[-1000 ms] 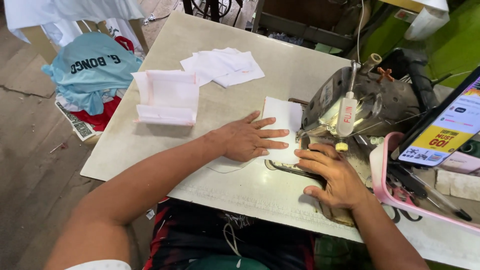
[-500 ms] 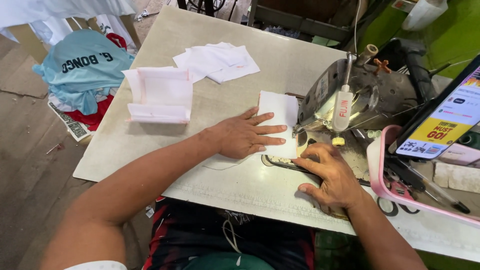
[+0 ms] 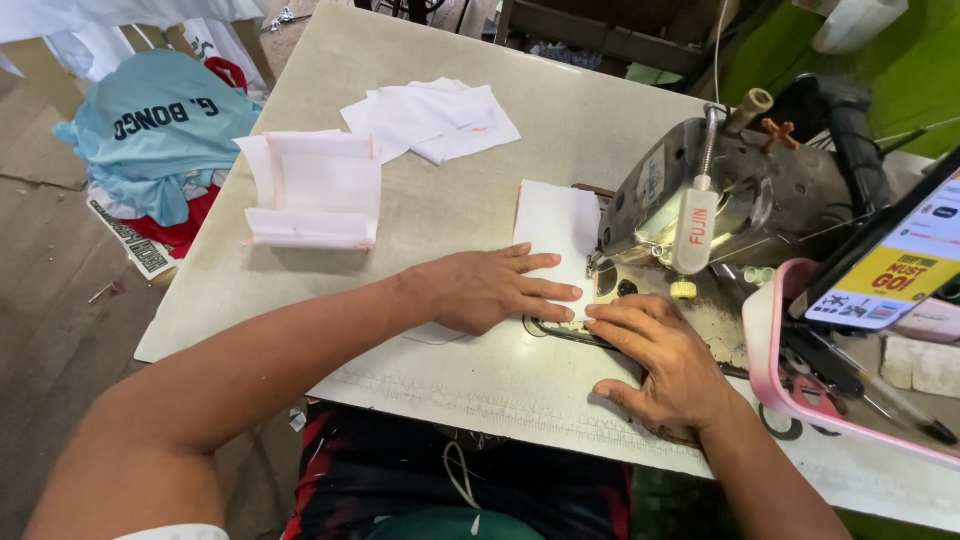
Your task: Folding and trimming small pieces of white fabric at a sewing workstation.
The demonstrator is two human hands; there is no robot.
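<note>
- The broad grey worktable point(image 3: 400, 230) carried a worn metal sewing machine point(image 3: 740, 190), with a pink plastic tray point(image 3: 765, 350) to its right.
- A folded stack of white cloth pieces point(image 3: 315, 190) lay well apart.
- The small white fabric rectangle point(image 3: 555, 225) sat at the needle (probably under the presser foot; hard to tell).
- The left hand point(image 3: 490, 290) lay flat on it, fingers spread, gripping nothing; the right hand point(image 3: 665, 360) rested open just beside.
- Even, light pressure from both palms would have kept the seam straight.

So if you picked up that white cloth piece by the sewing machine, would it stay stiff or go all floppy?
Probably floppy: the white cloth piece looks thin and lies flat under the left hand. It likely weighs very little, like the thin pieces in the loose pile. It may slide easily on the smooth table.
</note>
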